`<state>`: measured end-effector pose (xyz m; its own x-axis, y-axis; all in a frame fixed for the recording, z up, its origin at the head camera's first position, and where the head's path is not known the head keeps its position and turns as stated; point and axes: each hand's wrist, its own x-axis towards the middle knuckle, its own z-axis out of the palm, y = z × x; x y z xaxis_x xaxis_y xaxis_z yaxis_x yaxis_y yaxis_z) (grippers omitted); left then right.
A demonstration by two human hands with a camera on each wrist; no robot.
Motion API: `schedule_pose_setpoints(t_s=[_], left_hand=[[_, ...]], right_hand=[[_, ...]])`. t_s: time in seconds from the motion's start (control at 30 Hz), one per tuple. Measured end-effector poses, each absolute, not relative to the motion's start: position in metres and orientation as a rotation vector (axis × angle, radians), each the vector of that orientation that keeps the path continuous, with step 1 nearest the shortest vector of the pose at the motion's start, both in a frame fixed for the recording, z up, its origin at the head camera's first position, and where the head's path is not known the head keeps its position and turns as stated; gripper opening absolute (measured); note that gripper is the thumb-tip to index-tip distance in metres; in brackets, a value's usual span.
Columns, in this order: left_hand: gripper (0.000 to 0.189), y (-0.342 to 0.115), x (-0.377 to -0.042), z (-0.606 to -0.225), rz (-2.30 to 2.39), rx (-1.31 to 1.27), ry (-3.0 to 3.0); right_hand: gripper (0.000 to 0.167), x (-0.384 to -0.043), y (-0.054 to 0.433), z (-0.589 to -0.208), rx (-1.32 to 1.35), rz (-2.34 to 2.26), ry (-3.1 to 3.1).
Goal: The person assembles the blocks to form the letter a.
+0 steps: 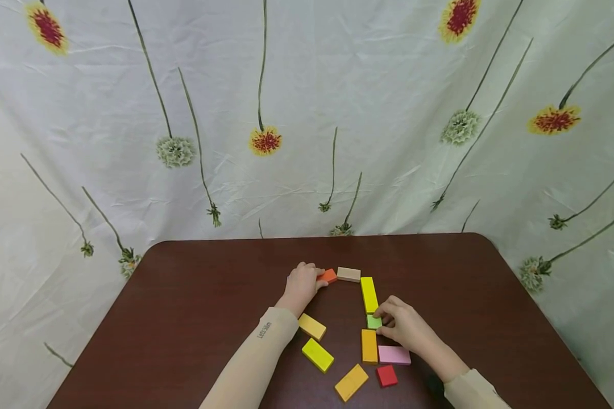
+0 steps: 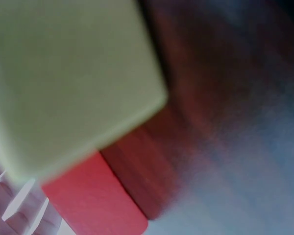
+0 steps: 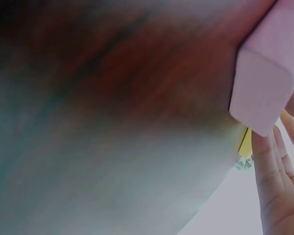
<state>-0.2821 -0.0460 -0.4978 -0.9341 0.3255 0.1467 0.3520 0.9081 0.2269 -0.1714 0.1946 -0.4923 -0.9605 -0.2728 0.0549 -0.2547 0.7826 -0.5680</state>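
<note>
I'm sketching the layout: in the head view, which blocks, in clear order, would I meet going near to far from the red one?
Red block → pink block → green block → yellow block beyond it → beige block.

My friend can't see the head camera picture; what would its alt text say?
A person's left hand pinches an orange block and their right hand a small green block on a dark brown table, among other colored blocks; flower-print cloth hangs behind.
</note>
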Motion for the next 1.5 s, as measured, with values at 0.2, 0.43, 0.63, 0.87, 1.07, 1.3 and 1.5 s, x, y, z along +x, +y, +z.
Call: schedule_pose_setpoints(t_s=[0.2,0.43,0.63,0.87,1.07,1.3,1.5], left_hand=[[0.038,-0.0456,-0.2826,-0.4984,-0.389,-0.519,-2.966],[0.039,-0.0452,-0.284,-0.5001,-0.373,-0.525,-2.963],[0.039,-0.0454,-0.2845,-0.4996,-0.378,-0.526,-2.964],[0.039,-0.0466,-0.2834,-0.4992,-0.39,-0.538,-2.957],[0.039,-0.0464,-0.2842,-0.4995,-0.385,-0.532,-2.962],[0.038,-0.0466,-0.2831,-0.5006,-0.399,-0.525,-2.962],[0.037,-0.047,-0.2831,-0.5003,-0.388,-0.533,-2.954]], right_hand=[[0.024,-0.1721,0.1935,-0.4919,-0.424,-0.921,2.95],[0.024,-0.1736,0.1925,-0.4919,-0.405,-0.906,2.962],[0.024,-0.1743,0.1916,-0.4909,-0.382,-0.897,2.967],[0.023,-0.1739,0.1907,-0.4903,-0.354,-0.902,2.962],[0.024,-0.1738,0.1899,-0.4903,-0.336,-0.92,2.959],[0.025,-0.174,0.1893,-0.4929,-0.318,-0.927,2.958],[0.026,-0.1734,0.187,-0.4917,-0.249,-0.939,2.956]])
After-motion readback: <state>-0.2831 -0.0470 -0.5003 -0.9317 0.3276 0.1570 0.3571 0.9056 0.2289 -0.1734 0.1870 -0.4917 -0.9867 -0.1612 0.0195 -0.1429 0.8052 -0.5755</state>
